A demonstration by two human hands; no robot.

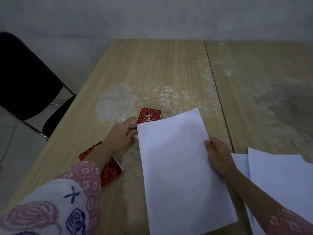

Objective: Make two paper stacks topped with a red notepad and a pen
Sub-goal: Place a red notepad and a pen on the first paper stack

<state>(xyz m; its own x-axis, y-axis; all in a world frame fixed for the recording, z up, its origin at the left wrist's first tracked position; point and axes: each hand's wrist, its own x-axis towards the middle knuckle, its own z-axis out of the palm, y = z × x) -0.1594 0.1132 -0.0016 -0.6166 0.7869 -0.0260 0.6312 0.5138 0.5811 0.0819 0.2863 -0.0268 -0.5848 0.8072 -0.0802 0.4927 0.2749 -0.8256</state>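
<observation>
Head view: right hand (pixel 218 155) pinches paper sheet (pixel 179 167); left hand (pixel 120 134) grips its corner.

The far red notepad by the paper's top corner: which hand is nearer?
Left. The left hand has fingertips at the far red notepad; the right hand grips the paper at its opposite edge.

We found a paper sheet (pixel 183 167) mid-desk (pixel 152 68), one notepad (pixel 149 116) behind its far-left corner, another notepad (pixel 110 168) left, more sheets (pixel 281 173) right.
</observation>
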